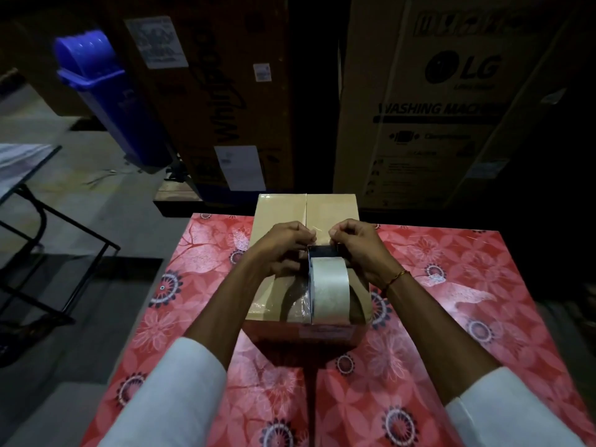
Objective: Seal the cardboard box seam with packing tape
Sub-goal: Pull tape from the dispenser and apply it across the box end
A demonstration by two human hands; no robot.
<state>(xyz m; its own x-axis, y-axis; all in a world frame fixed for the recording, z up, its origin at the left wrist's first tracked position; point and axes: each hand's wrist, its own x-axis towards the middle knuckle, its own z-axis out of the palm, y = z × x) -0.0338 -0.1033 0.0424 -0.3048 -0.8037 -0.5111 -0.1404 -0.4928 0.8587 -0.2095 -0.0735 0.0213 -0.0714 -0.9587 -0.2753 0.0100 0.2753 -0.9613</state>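
A cardboard box [306, 253] is placed in the middle of the worktop [451, 285], which is covered with a red flowered cloth, and its centre seam [305, 209] is seen running away from the person. A roll of tape [329, 285] is held upright on top of the box, over the seam. The left hand [283, 250] is closed beside the roll, and the right hand [358, 246] is closed on the tape at the roll's far edge.

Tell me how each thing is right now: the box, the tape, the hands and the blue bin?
cardboard box: flaps closed, standing on the flowered table.
seam: far end looks untaped.
tape roll: upright on the box top.
left hand: pinching at the tape end.
right hand: pinching at the tape end.
blue bin: upright, lid closed.
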